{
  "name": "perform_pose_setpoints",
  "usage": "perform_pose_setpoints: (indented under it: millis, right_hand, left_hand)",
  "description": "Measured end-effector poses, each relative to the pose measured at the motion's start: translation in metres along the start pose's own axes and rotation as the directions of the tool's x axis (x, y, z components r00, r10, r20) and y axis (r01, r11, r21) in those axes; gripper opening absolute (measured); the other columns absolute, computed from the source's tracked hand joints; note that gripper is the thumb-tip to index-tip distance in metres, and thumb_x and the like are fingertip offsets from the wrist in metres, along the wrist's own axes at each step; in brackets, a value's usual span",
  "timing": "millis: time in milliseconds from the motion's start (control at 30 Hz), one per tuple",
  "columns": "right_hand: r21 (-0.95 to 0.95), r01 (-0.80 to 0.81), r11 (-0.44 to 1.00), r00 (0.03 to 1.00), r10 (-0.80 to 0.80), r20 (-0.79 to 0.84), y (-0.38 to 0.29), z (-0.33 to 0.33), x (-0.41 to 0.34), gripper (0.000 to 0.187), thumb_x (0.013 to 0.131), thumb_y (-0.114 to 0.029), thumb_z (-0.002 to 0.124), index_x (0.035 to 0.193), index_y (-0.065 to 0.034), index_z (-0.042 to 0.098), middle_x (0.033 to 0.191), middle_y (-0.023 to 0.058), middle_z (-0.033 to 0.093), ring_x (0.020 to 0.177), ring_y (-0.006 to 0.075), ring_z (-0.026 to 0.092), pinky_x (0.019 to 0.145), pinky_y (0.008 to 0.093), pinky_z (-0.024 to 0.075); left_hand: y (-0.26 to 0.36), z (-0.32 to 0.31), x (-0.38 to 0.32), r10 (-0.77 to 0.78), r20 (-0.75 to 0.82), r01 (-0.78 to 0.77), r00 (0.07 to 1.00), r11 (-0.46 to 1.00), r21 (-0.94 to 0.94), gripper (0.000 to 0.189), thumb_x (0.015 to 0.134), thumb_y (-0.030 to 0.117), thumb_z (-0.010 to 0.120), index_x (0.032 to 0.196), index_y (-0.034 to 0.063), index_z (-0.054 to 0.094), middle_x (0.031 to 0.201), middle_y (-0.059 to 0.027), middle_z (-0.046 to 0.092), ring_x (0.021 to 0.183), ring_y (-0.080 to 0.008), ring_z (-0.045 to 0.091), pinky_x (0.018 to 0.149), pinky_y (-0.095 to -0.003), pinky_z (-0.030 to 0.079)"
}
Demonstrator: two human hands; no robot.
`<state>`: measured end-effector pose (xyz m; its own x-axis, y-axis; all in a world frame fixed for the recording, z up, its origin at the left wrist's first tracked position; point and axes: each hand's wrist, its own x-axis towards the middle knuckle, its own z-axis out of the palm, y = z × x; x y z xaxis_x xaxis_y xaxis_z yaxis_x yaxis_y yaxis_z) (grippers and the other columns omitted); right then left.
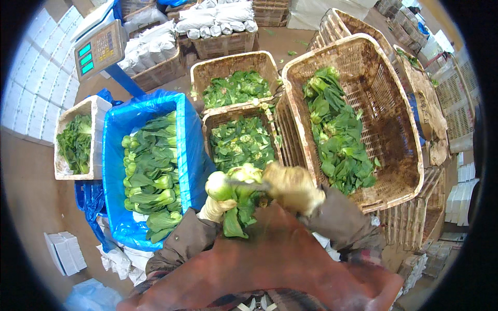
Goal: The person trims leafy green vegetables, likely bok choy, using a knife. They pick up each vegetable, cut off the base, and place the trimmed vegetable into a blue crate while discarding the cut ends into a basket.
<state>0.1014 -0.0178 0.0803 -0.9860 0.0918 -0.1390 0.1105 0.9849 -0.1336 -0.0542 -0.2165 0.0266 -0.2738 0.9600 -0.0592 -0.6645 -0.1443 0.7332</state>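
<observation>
My gloved left hand holds heads of bok choy, their pale bases up and leaves hanging down, before my reddish apron. My gloved right hand, blurred, is against the bases with a dark, thin tool that looks like a knife blade; its handle is hidden by the glove. Left of my hands, rows of bok choy lie in a crate lined with blue plastic. Right of them a large, stained plastic crate holds more bok choy.
Two crates with loose leaves and trimmings stand ahead. A white foam box of greens is at the left, near a digital scale. Crates of white wrapped bundles stand behind. More crates are stacked at the right.
</observation>
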Motion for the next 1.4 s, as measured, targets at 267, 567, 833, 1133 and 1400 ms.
perform_pose_setpoints:
  millis: [267, 567, 833, 1133, 1400]
  right_hand:
    - [0.108, -0.104, 0.989, 0.939, 0.133, -0.318, 0.030, 0.016, -0.028, 0.019, 0.093, -0.019, 0.055, 0.102, -0.0031, 0.059, 0.082, 0.0132, 0.061, 0.071, 0.0280, 0.065, 0.058, 0.0400, 0.0531]
    - [0.790, -0.370, 0.488, 0.881, 0.454, 0.132, 0.075, 0.019, -0.045, 0.044, 0.094, -0.037, 0.067, 0.123, -0.0044, 0.063, 0.115, 0.0167, 0.068, 0.099, 0.0334, 0.068, 0.090, 0.0424, 0.0526]
    - [0.934, -0.331, 0.133, 0.856, 0.458, 0.239, 0.105, -0.005, -0.034, 0.071, 0.081, -0.031, 0.083, 0.141, -0.0087, 0.054, 0.126, 0.0114, 0.065, 0.111, 0.0188, 0.062, 0.094, 0.0319, 0.0503]
    - [0.993, -0.018, -0.113, 0.795, 0.601, 0.082, 0.103, 0.031, -0.051, 0.081, 0.069, 0.008, 0.082, 0.142, 0.0002, 0.048, 0.137, 0.0085, 0.057, 0.119, 0.0176, 0.059, 0.102, 0.0332, 0.0494]
    - [1.000, 0.013, 0.007, 0.897, 0.442, -0.015, 0.044, 0.017, -0.028, 0.084, 0.065, 0.003, 0.087, 0.140, 0.0003, 0.049, 0.142, 0.0143, 0.055, 0.129, 0.0254, 0.054, 0.108, 0.0392, 0.0455]
  left_hand:
    - [-0.001, -0.003, 0.015, -0.181, -0.076, 0.181, 0.981, 0.983, -0.005, 0.082, 0.072, 0.029, 0.086, 0.141, 0.0053, 0.050, 0.134, -0.0104, 0.060, 0.121, -0.0254, 0.060, 0.102, -0.0418, 0.050]
    - [-0.031, 0.038, 0.060, -0.202, 0.050, 0.208, 0.978, 0.960, -0.186, 0.085, 0.073, 0.028, 0.083, 0.145, 0.0038, 0.044, 0.138, -0.0146, 0.056, 0.127, -0.0313, 0.056, 0.107, -0.0466, 0.047]
    - [-0.052, 0.034, 0.095, -0.054, -0.216, 0.113, 0.975, 0.956, 0.269, 0.073, 0.067, 0.015, 0.091, 0.130, 0.0045, 0.056, 0.123, -0.0055, 0.064, 0.113, -0.0162, 0.062, 0.099, -0.0322, 0.048]
    - [-0.021, -0.033, 0.046, 0.132, -0.400, 0.076, 0.907, 0.883, 0.464, 0.095, 0.069, 0.013, 0.087, 0.151, 0.0039, 0.041, 0.154, -0.0087, 0.045, 0.144, -0.0196, 0.037, 0.120, -0.0359, 0.027]
    - [0.043, -0.027, -0.008, 0.389, 0.174, -0.296, 0.905, 0.282, 0.913, 0.079, 0.081, 0.037, 0.081, 0.141, -0.0023, 0.048, 0.144, -0.0218, 0.050, 0.139, -0.0367, 0.043, 0.118, -0.0462, 0.029]
